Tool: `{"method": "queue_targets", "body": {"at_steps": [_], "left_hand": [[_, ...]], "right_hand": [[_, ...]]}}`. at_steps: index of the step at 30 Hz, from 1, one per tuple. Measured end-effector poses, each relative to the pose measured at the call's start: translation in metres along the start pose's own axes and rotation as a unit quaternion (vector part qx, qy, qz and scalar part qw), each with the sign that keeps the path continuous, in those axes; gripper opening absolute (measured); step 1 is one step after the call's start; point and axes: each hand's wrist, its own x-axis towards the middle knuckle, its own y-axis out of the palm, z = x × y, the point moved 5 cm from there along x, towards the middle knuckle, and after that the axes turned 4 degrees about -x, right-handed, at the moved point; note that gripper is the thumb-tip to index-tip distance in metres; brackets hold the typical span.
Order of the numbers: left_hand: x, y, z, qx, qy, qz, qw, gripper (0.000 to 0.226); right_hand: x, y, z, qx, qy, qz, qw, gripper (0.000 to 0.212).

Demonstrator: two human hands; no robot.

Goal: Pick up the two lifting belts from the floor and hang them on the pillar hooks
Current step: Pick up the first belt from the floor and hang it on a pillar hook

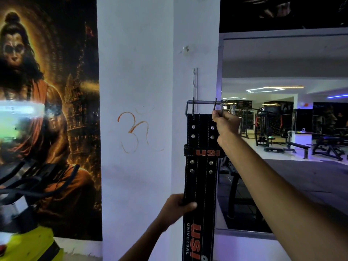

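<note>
While one black stitched leather lifting belt (200,178) is hanging flat against the white pillar (139,110), the left hand (176,206) is gripping its lower edge and the right hand (225,122) is pinching the steel double-prong buckle (204,108) at its top.

The lifting belt (201,166) was black with orange letters (and silver rivets); the pillar (139,91) was white with an orange sign.
</note>
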Motion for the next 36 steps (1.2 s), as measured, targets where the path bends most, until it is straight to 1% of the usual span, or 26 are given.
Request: {"method": "queue_targets", "body": {"at_steps": [1,3,4,5,7,8,10,12,14,16,19,20,21,24,26,30,31,33,34,36], "left_hand": [[0.005,-0.004,-0.013,-0.015,0.006,-0.015,1.000,0.018],[0.020,-0.015,-0.040,-0.024,0.031,-0.052,0.998,0.030],[0.026,-0.020,-0.054,-0.033,0.047,-0.061,0.997,0.031],[0.030,-0.024,-0.069,-0.048,0.059,-0.066,0.995,0.026],[0.036,-0.027,-0.088,-0.073,0.078,-0.056,0.993,0.004],[0.036,-0.025,-0.094,-0.080,0.086,-0.047,0.992,0.008],[0.036,-0.021,-0.086,-0.080,0.080,-0.035,0.993,0.006],[0.032,-0.013,-0.065,-0.059,0.059,-0.017,0.996,0.012],[0.028,-0.005,-0.038,-0.018,0.026,0.004,0.999,0.014],[0.023,0.000,-0.020,0.016,0.013,0.026,0.999,0.018],[0.023,0.002,-0.018,0.025,0.006,0.033,0.999,0.016],[0.022,0.002,-0.027,0.018,0.011,0.026,0.999,0.014],[0.023,0.000,-0.041,0.000,0.015,0.004,1.000,0.018],[0.030,-0.013,-0.090,-0.090,0.040,-0.079,0.992,0.044],[0.040,-0.023,-0.122,-0.117,0.086,-0.125,0.982,0.046],[0.063,-0.031,-0.175,-0.107,0.167,-0.160,0.967,0.046],[0.067,-0.031,-0.186,-0.099,0.185,-0.171,0.963,0.048],[0.072,-0.030,-0.202,-0.067,0.222,-0.206,0.951,0.053],[0.073,-0.030,-0.207,-0.040,0.237,-0.225,0.944,0.056],[0.076,-0.027,-0.214,0.013,0.262,-0.248,0.932,0.061]], "right_hand": [[0.001,0.000,-0.001,-0.007,-0.003,0.001,1.000,0.017],[0.001,0.001,-0.006,-0.015,0.005,0.012,1.000,0.013],[0.000,0.001,-0.007,-0.015,0.010,0.016,1.000,0.009],[0.000,0.001,-0.009,-0.017,0.011,0.018,1.000,0.007],[-0.003,0.000,-0.006,-0.019,0.004,0.019,1.000,0.009],[-0.005,-0.001,-0.005,-0.017,0.003,0.019,1.000,0.010],[-0.006,-0.002,-0.005,-0.017,0.008,0.021,1.000,0.008],[-0.006,-0.003,-0.008,-0.021,0.019,0.024,0.999,0.005],[-0.007,-0.005,-0.011,-0.020,0.029,0.023,0.999,0.003],[-0.009,-0.007,-0.011,-0.019,0.027,0.020,0.999,0.006],[-0.010,-0.011,-0.010,-0.011,0.019,0.010,1.000,0.008],[-0.010,-0.013,-0.010,-0.009,0.016,0.005,1.000,0.012],[-0.009,-0.013,-0.011,-0.008,0.013,0.004,1.000,0.015],[-0.006,-0.015,-0.013,-0.009,0.004,0.004,1.000,0.016],[-0.006,-0.015,-0.014,-0.005,-0.002,0.006,1.000,0.016],[-0.008,-0.014,-0.014,0.011,-0.012,0.021,1.000,0.014],[-0.008,-0.014,-0.015,0.016,-0.010,0.025,1.000,0.016],[-0.009,-0.014,-0.016,0.013,-0.018,0.030,0.999,0.025],[-0.009,-0.015,-0.015,0.007,-0.036,0.030,0.999,0.029],[-0.005,-0.017,-0.011,-0.035,-0.114,0.029,0.992,0.030]]}}
